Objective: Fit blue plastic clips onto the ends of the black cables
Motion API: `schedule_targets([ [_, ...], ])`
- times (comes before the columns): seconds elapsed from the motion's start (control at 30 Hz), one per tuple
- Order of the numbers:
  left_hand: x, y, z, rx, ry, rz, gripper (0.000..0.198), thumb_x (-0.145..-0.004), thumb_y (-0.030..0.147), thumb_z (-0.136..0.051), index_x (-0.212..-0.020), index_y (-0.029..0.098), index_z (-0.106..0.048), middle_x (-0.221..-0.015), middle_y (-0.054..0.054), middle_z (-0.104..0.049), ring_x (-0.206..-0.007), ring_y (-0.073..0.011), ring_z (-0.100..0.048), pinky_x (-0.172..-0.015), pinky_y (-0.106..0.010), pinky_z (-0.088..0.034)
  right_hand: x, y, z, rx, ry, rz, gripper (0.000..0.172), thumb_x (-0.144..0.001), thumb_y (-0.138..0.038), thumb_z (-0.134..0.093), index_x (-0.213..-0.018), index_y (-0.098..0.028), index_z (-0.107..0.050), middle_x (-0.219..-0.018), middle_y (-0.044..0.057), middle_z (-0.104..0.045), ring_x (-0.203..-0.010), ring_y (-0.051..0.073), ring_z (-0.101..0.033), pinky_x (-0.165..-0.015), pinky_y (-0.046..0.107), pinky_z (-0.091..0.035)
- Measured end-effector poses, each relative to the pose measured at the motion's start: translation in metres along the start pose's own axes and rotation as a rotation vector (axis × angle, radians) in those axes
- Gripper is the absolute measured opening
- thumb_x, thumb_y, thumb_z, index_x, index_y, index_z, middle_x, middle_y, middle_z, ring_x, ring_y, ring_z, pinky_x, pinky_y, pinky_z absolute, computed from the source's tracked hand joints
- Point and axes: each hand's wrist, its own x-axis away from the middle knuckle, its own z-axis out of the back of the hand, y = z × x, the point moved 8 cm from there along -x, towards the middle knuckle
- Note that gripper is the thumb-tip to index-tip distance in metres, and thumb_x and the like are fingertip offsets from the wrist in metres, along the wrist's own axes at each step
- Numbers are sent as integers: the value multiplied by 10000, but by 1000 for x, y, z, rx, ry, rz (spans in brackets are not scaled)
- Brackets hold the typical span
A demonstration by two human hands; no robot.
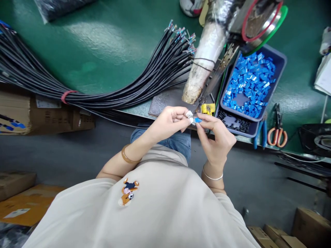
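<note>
The blue connector (pixel 198 120) is between the two hands, by the near edge of the table (pixel 98 44). The right hand (pixel 216 134) pinches it between thumb and forefinger. The left hand (pixel 169 122), its thumb and forefinger tipped with white coverings (pixel 189 114), meets it from the other side; what those fingers grip is too small to tell. A yellow block (pixel 208 109) lies just beyond the right hand, near a tray (pixel 281 59) of blue pieces (pixel 248 79).
</note>
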Motion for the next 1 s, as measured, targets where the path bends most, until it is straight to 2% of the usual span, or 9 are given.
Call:
schedule_targets([
  [0.1, 9, 4, -3, -59, -35, -28, 119, -851, 242, -623, -825, 128, -600, -628, 13, -577, -568, -64, -510, -571, -180, -413, 3, -3, 5, 26, -7, 46, 173, -834, -71, -655, -912, -217, -607, -990, 25, -748, -900, 134, -720, -794, 255, -576],
  [0.2, 22, 20, 4, -320, 163, -216, 143, -811, 240, -700, -866, 136, -619, -699, 9, -602, -579, -68, -505, -554, -187, -402, 4, 0, 17, -17, 90, -8, 160, -828, -88, -669, -893, -221, -608, -866, -5, -722, -808, 124, -702, -714, 252, -563],
  [0.27, 35, 37, -1, -560, 266, -436, 128, -832, 247, -695, -815, 134, -636, -699, -2, -626, -588, -75, -506, -580, -204, -404, 5, 12, 23, -114, 151, -137, 119, -834, -134, -676, -859, -223, -601, -794, -23, -681, -750, 117, -681, -665, 251, -558],
  [0.37, 46, 47, -15, -727, 205, -643, 146, -890, 228, -629, -788, 130, -665, -687, -16, -660, -607, -84, -531, -628, -214, -419, 8, 35, 14, -330, 96, -386, 119, -844, -225, -686, -812, -218, -572, -750, -47, -631, -627, 90, -651, -576, 226, -555],
  [0.43, 42, 39, -12, -637, 114, -544, 213, -907, 214, -596, -725, 123, -658, -616, -1, -627, -530, -61, -480, -558, -195, -386, 12, 42, 1, -463, 17, -469, 156, -847, -268, -689, -802, -217, -549, -709, -67, -611, -543, 74, -630, -515, 204, -542],
  [0.5, 35, 23, -3, -439, 53, -347, 269, -912, 211, -575, -671, 114, -645, -560, 8, -593, -460, -39, -416, -488, -182, -344, 14, 43, -10, -511, -25, -494, 174, -846, -287, -693, -796, -214, -544, -689, -72, -611, -533, 75, -640, -516, 196, -544],
  [0.63, 30, 0, 8, -111, 44, -117, 176, -871, 244, -611, -795, 98, -673, -576, -3, -600, -478, -52, -484, -484, -170, -382, 18, 35, -8, -383, 50, -519, 140, -853, -287, -687, -799, -203, -590, -689, -59, -643, -520, 66, -638, -504, 181, -502],
  [0.8, 29, -8, 8, -107, 96, -79, 144, -826, 240, -640, -764, 110, -647, -569, 28, -480, -481, -45, -422, -467, -179, -339, 17, 15, 22, -226, 256, -424, 95, -907, -267, -612, -916, -229, -698, -622, -57, -634, -466, 58, -572, -429, 193, -391],
  [1.0, 26, -3, 4, -158, 87, -127, 201, -859, 278, -618, -743, 114, -616, -610, 37, -399, -525, -41, -317, -476, -188, -260, 15, -7, 4, 77, -4, -93, 234, -902, -208, -617, -1108, -248, -719, -642, -37, -637, -496, 62, -501, -508, 227, -392],
])
